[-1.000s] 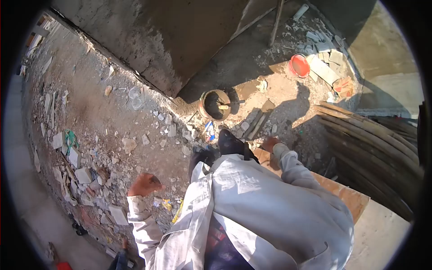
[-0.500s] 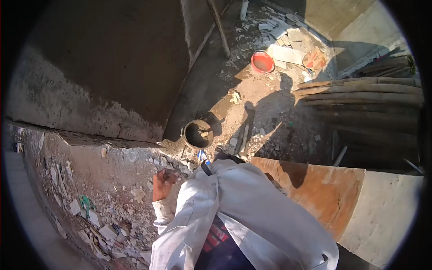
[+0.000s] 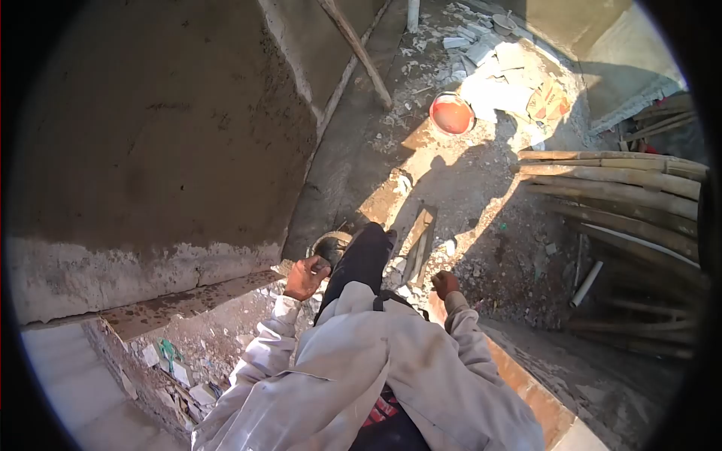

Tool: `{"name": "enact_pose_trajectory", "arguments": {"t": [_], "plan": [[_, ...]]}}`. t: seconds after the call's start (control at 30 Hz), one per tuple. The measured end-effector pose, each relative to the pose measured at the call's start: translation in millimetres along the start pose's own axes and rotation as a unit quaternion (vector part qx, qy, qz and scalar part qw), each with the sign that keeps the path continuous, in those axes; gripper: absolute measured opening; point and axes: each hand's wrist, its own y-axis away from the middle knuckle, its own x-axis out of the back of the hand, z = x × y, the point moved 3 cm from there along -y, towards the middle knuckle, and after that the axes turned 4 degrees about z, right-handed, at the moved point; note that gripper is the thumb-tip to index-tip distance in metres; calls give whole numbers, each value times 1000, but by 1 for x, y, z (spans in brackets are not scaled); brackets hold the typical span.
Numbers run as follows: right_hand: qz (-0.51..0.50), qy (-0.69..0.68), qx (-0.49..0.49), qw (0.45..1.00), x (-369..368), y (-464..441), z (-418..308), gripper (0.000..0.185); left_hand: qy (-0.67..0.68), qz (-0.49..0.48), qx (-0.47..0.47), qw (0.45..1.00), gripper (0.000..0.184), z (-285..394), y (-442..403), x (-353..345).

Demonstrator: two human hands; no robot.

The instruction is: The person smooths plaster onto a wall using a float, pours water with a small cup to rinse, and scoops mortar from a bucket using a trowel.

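Note:
My left hand (image 3: 306,279) hangs at my left side with its fingers curled in, and no object shows in it. Just beyond it stands a bucket (image 3: 325,239), its rim crusted and its lower part hidden by my leg. On the other side, my right hand (image 3: 445,283) is closed like a fist, with nothing sticking out of it. My dark-trousered leg (image 3: 365,255) is stretched forward between the hands and partly covers the bucket. Ahead of my right hand lie wooden pieces (image 3: 419,244) on the dirt.
A plastered wall (image 3: 165,165) rises at left, with a wooden pole (image 3: 357,52) farther on. Ahead are a red bucket (image 3: 452,114) and broken slabs (image 3: 511,56). Bamboo poles (image 3: 617,180) are stacked at right. An orange-brown board (image 3: 530,387) lies beside me; rubble (image 3: 188,376) covers the left ground.
My body has moved forward, with one leg now stretched ahead beside the bucket. My left hand has come up near the bucket, and my right hand has come into view.

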Motion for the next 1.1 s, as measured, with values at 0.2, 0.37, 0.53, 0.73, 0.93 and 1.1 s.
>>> {"name": "enact_pose_trajectory", "arguments": {"t": [0.2,0.37,0.53,0.73,0.93,1.1], "plan": [[-2,82,-46,996,35,-87,-22,42,-28,46,142,988,23,-107,-100,-85],[-194,216,-60,955,60,-170,43,30,-17,-2,290,957,30,-213,-153,-154],[-81,190,-26,978,209,-298,-55,35,57,22,284,957,32,-176,-254,-173],[2,146,32,989,314,-474,-110,35,313,130,290,895,24,-18,-366,-145],[-21,149,197,969,348,-612,-178,8,434,321,326,776,22,15,-348,-236],[-203,232,184,933,283,-772,-78,11,301,392,527,691,19,150,-279,-323]]}}
